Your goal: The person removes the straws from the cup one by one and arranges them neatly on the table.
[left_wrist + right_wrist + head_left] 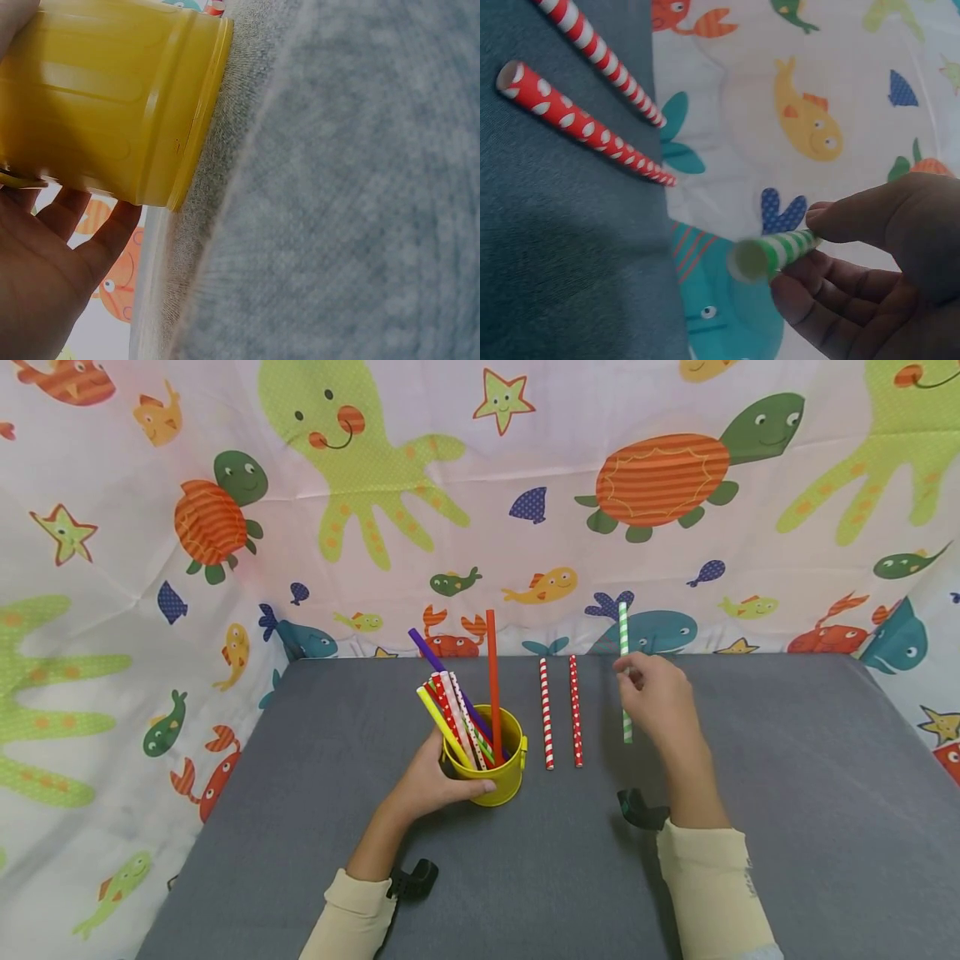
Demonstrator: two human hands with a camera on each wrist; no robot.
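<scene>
Nearest, two cream sleeves (pixel 716 885) reached in over the one grey table (pixel 825 860), with two black wrist pieces (pixel 415 879) beside them, one at each wrist. Just beyond, the left hand (pixel 431 783) held one yellow bucket (pixel 504 789), its grip spread wide round the side with the thumb across the near face. The bucket stood upright, and in it leaned one plain yellow straw (pixel 435 714), one purple straw (pixel 426 652), one tall orange-red straw (pixel 492 668) and several patterned straws (pixel 444 697) bunched too closely to count. To the right, two red-and-white straws lay apart, roughly parallel: one striped straw (pixel 546 718) and one dotted straw (pixel 575 714). Farther right, the right hand (pixel 660 702) pinched one green-and-white straw (pixel 623 627), its grip nearly closed, thumb and fingertips on the shaft, holding it above the table. Behind everything hung a sea-creature cloth (pixel 495 547) printed with two orange-shelled turtles (pixel 663 479).
</scene>
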